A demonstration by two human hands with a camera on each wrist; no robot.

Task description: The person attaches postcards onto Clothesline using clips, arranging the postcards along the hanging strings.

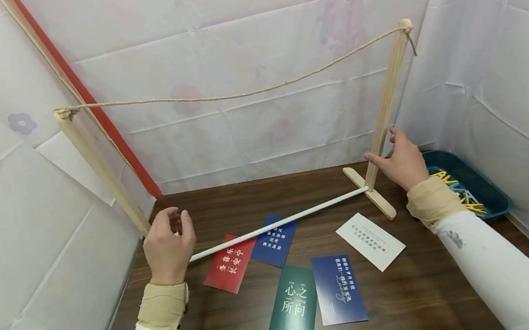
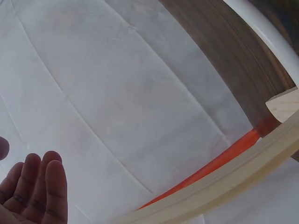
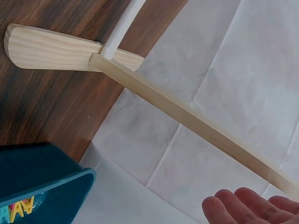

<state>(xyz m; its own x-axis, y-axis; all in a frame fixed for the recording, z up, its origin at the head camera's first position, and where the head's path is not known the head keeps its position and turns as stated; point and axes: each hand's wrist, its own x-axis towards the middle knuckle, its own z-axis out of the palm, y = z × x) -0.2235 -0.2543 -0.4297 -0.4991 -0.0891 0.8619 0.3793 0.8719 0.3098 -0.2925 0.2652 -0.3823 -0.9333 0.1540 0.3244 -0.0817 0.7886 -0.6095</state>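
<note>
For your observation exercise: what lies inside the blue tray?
Inside the blue tray, yellow pegs and a few pale ones show. The right hand and its sleeve cover the tray's near left part, so anything there cannot be seen.

dark table (image 1: 230,206) bearing cards (image 1: 292,302), frame (image 1: 371,195), tray (image 1: 485,189)

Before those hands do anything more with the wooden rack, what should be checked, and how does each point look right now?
1. Right hand on the right post: cannot tell, fingers straight beside it, contact unclear.
2. Left hand gripping the left post: not ok, fingers loose, post apart.
3. String tied to both post tops: ok, sagging.
4. White rod joined at the right foot: ok.
5. Cards clear of the rod: not ok, the red card and a blue card lie under it.
6. Clothespin tray within reach: ok.
</note>
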